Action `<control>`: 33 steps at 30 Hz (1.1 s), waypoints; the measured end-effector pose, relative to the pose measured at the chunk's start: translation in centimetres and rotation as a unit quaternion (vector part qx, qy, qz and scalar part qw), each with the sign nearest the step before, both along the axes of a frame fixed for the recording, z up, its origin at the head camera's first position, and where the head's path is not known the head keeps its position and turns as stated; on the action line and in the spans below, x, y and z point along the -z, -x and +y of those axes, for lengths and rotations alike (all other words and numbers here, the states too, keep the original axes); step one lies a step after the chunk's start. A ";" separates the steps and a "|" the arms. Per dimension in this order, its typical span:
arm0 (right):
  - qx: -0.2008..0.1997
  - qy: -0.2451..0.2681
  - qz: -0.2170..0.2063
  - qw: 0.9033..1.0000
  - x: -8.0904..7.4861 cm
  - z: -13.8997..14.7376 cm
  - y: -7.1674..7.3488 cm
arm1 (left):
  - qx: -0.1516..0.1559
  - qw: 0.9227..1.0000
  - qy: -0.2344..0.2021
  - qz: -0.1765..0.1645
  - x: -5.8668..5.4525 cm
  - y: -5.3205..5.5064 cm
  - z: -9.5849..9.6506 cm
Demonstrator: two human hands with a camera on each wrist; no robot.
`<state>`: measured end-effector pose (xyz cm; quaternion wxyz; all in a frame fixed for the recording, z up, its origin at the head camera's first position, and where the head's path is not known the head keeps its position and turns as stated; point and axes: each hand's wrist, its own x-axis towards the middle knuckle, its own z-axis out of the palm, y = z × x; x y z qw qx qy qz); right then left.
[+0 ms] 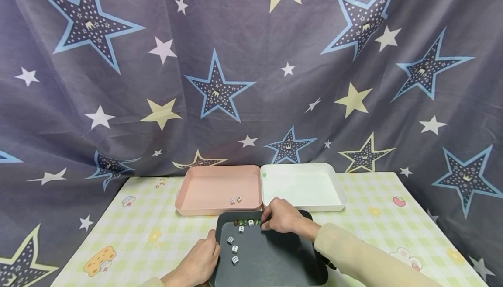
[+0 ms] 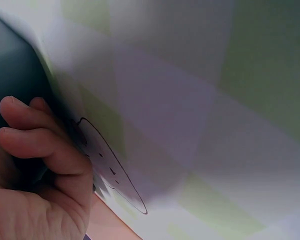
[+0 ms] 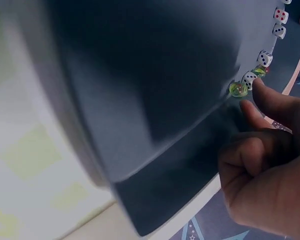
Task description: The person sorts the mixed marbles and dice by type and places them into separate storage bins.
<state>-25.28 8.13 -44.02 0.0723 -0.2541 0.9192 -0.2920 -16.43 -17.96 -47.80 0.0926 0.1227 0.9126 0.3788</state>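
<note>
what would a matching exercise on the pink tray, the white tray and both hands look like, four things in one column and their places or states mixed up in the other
Column one
1. pink tray
2. white tray
3. left hand
4. right hand

Column two
A. at the end of a row of dice and glass marbles
B. back of the table, right of centre
C. at the left edge of the dark gray tray
D. with two dice lying in it

Pairs: 1-D, 2-B, 3-C, 4-A
</note>
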 end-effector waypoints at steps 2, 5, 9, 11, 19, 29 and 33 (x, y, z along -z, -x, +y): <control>-0.006 -0.006 0.006 1.000 0.0 -0.1 0.1 | -0.002 1.000 0.001 -0.001 0.0 0.0 0.0; -0.013 -0.017 0.017 1.000 0.0 -0.2 0.2 | -0.002 1.000 0.000 -0.002 0.0 0.0 0.1; -0.014 -0.025 0.023 0.999 -0.1 -0.3 0.1 | 0.002 1.000 -0.004 0.001 0.1 0.0 0.1; -0.010 -0.027 0.021 0.999 -0.1 -0.4 0.2 | 0.004 1.000 -0.006 0.004 0.2 0.0 0.0; -0.004 -0.030 0.010 0.999 0.1 -0.6 0.3 | 0.004 1.000 -0.005 0.010 0.2 0.0 0.0; 0.000 -0.035 -0.004 0.999 0.1 -0.8 0.1 | 0.005 1.000 0.000 0.007 0.1 0.1 -0.2; 0.001 -0.040 -0.010 0.999 0.1 -0.8 0.3 | 0.005 1.000 -0.003 0.008 0.1 0.0 -0.2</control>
